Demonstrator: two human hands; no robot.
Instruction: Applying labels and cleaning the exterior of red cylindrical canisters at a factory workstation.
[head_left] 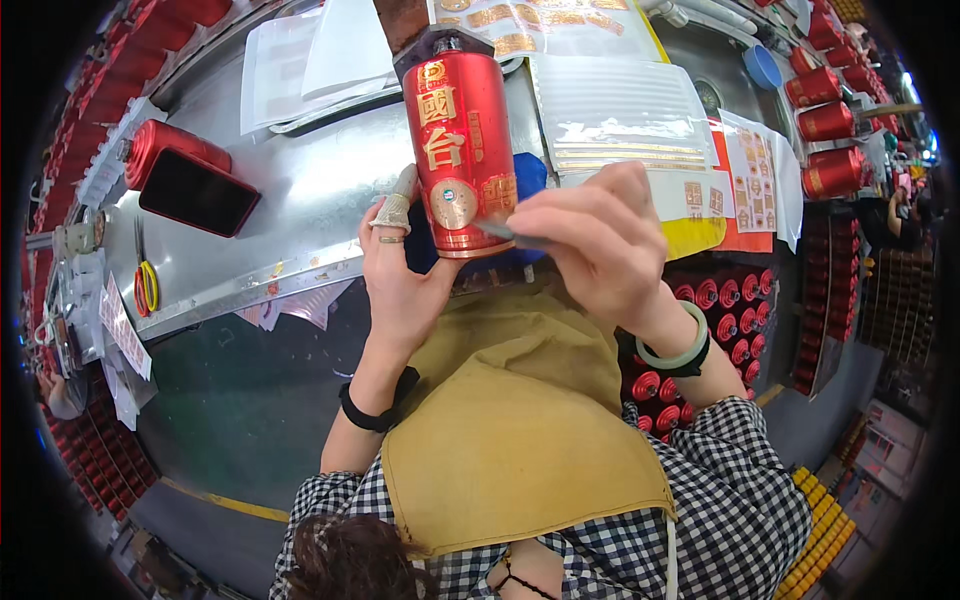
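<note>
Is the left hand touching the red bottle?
Touching. Head view shows the left hand against the red bottle, fingers along its left side, thumb at its base.

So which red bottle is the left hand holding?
The central red bottle, with the left hand against its side; the bottle behind the black smartphone and those at far right are well away from it.

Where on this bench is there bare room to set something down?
The main free patch of bench lies between the phone and your left hand, below the white sheets; scraps dot its front edge. Right of the bottle is crowded: layered sheets cover most of it.
</note>
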